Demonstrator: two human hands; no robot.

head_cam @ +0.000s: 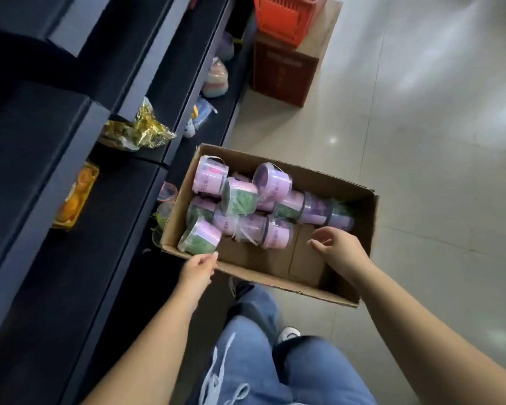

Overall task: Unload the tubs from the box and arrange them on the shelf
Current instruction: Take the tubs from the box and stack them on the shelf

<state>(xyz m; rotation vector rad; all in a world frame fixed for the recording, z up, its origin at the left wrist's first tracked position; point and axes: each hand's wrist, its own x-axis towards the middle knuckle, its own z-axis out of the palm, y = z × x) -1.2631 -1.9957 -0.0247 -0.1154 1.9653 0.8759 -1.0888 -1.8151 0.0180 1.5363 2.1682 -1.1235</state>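
Left hand: fingers curled in, tips right at the cardboard box's rim, at its 7 o'clock corner. They're up against the nearest tub, a clear one with green stuff and a pink band. Honestly can't tell if they're pinching anything or just touching.

Right hand: fingers loosely bent, a bit spread, holding nothing. It hovers inside the box around 5 o'clock, over bare cardboard, just beside the closest pink tub.

The rest of the tubs are piled every which way from the middle of the box to 12 o'clock, some on their sides, some stacked on each other. The box sits on the floor, hard against the dark shelf unit at its 9 o'clock. A couple of clear tubs seem to be on the lowest shelf already, half hidden by the box wall.

So I'd say we're early in the unloading, at the reach-and-grab step, with most of the load still boxed. Next each hand needs a proper wrap around a tub. They're smooth and tipped over, so I'd take them by the body, not the thin handle, then swing them to 9 o'clock and stand them upright.

Also around: gold foil packet and orange pack on higher shelves, red basket at 12 o'clock.
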